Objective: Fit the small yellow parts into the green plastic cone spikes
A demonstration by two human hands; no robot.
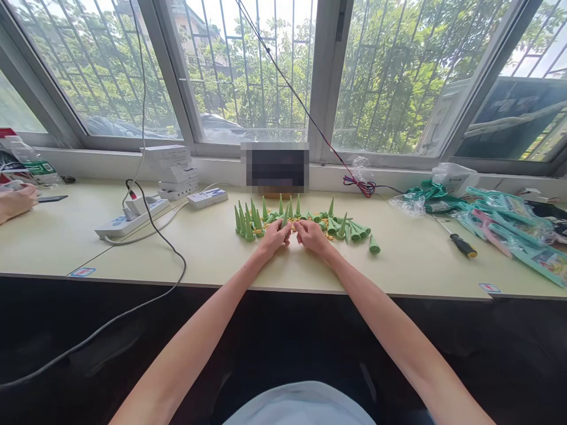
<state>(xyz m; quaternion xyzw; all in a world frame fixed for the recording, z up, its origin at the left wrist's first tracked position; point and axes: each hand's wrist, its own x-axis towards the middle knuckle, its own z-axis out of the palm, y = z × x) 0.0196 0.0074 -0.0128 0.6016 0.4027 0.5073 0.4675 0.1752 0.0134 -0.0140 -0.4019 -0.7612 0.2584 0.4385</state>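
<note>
My left hand is closed around a green cone, whose tip points up between the fingers. Close beside it, my right hand has its thumb and fingers pinched together near the cone's base; what they hold, if anything, is too small to make out. Several green cones stand upright in a group left of my hands. Others, such as one green cone, lie on their sides to the right. Small yellow-orange pieces are scattered among the cones behind my hands.
On the left are a power strip, stacked white boxes and a black cable hanging over the table edge. Another person's hand is at the far left. To the right lie a screwdriver and teal plastic packages.
</note>
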